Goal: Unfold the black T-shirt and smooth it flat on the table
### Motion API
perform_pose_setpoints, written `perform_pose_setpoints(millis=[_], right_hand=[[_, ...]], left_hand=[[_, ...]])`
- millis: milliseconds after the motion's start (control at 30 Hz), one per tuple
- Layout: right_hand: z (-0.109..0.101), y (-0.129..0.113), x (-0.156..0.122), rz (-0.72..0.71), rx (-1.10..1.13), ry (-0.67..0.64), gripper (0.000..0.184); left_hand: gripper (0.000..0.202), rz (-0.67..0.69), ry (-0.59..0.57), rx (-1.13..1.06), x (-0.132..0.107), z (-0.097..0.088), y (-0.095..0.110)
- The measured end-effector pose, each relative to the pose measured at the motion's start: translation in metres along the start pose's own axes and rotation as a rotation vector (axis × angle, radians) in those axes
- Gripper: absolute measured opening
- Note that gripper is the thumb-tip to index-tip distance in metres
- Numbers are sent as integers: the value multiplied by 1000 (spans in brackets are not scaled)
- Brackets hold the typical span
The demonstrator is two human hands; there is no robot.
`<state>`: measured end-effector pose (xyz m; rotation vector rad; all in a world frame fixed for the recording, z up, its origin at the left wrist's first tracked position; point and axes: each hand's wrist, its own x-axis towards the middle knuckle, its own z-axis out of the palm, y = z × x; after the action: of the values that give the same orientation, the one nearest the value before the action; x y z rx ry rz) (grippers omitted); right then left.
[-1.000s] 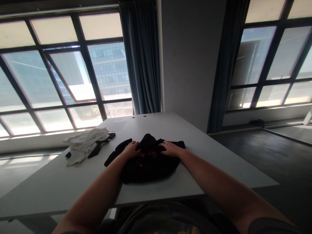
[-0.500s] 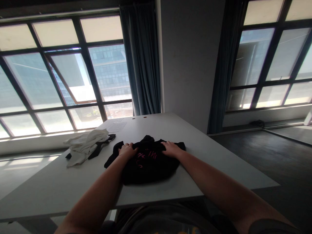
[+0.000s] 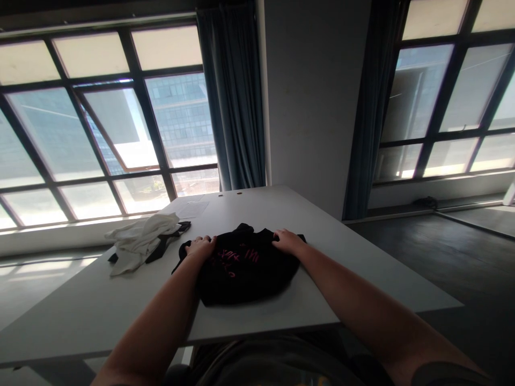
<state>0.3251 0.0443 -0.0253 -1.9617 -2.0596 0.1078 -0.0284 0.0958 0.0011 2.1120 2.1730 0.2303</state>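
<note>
A black garment with pink lettering point(image 3: 243, 268) lies crumpled on the white table point(image 3: 354, 273) in front of me. My left hand point(image 3: 200, 247) rests on the garment's left upper part, fingers spread flat on the cloth. On the garment's right upper corner lies my right hand point(image 3: 286, 240), its fingers also stretched out and pressing down. Both forearms reach in from the bottom of the view.
A heap of white cloth point(image 3: 139, 238) with a black piece point(image 3: 164, 241) under it lies at the table's left. A sheet of paper point(image 3: 193, 208) lies farther back. Big windows, blue curtains point(image 3: 235, 102) and a grey pillar stand behind the table; dark floor at right.
Both hands have slid apart over the garment, left hand leftward and right hand rightward, flattening it and uncovering more of the pink lettering.
</note>
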Motion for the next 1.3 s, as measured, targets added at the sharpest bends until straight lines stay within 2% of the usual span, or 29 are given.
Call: perform_pose_setpoints(millis=[200,400,633,1300], right_hand=[[-2,-1,-1,-39,11,-32,29],[1,-2,-2,-80,-43,-79,39],[-3,-6,-7,-108,-55,-105,44],[-7,-11,-12,-138,-73,-128,43]], left_hand=[[70,46,-44,38,5,9,0],[67,93,-42,61,9,17,1],[68,122,-60,56,8,16,1],[64,137,-47,60,9,18,0]])
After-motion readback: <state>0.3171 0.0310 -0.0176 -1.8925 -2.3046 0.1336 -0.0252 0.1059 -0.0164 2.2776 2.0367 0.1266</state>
